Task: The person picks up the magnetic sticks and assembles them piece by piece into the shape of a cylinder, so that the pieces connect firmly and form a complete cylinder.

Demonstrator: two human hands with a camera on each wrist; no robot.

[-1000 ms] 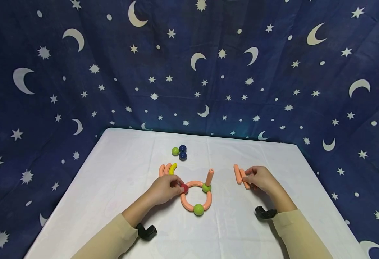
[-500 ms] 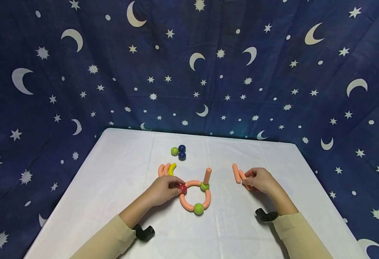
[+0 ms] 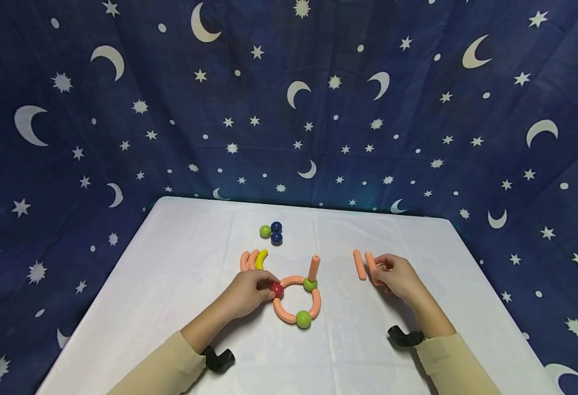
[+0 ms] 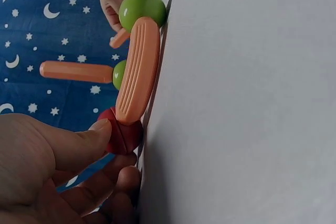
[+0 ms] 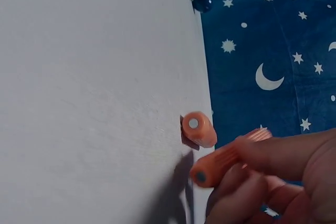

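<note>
- Your left hand (image 3: pixel 244 293) pinches the red ball (image 3: pixel 277 291) of a peach ring (image 3: pixel 316 303), midway between the side edges of the worktop (image 3: pixel 210 230).
- Your right hand (image 3: pixel 400 278) grips a straight peach rod (image 3: pixel 370 260) nearer the right edge, a second rod (image 3: pixel 360 264) just beside it.

The white-covered table (image 3: pixel 195 230) bears a ball-and-stick ring (image 3: pixel 284 312); three balls (image 3: pixel 276 238); curved sticks (image 3: pixel 253 259); a straight stick (image 3: pixel 360 265).
</note>
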